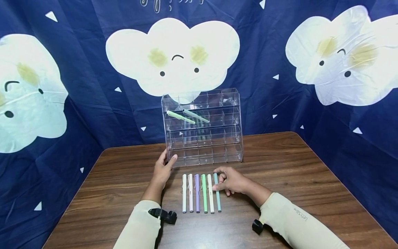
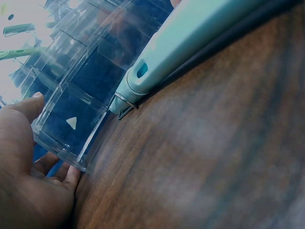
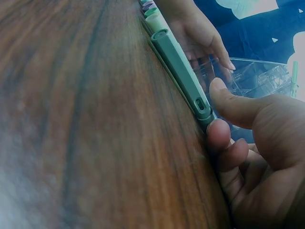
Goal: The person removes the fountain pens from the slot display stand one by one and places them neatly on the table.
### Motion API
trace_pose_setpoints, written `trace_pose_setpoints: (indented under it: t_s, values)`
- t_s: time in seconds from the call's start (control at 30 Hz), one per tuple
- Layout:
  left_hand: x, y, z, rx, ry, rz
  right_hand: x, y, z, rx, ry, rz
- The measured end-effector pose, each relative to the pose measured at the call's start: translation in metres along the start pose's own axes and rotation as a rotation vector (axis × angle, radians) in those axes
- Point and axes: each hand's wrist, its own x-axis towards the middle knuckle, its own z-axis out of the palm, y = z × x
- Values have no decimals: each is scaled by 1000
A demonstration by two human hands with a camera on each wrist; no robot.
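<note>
Glossy plastic, wood and cloth
Clear shiny plastic rack (image 1: 203, 129); smooth plastic pens (image 1: 197, 195), metal-looking clip (image 2: 127, 100); smooth wood-grain table (image 1: 112, 193); creased cloth backdrop (image 1: 264, 103).

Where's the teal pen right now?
In the head view, the teal pen lies on the table, just right of the cream pen, with the right hand at its far end.

low wrist views, shared rack (image 1: 203, 127)
</note>
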Motion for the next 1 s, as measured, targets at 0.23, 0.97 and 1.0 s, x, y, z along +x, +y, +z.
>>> trace_pose_setpoints:
  t_s: [0.23, 0.97, 1.0]
  values:
    - [-1, 0, -2, 10, -7, -4, 0, -1, -1, 37, -10, 2]
    - [-1, 0, 1, -10, 15, 8, -1, -21, -15, -47, 20, -25]
    - [-1, 0, 0, -11, 15, 6, -1, -23, -17, -51, 21, -27]
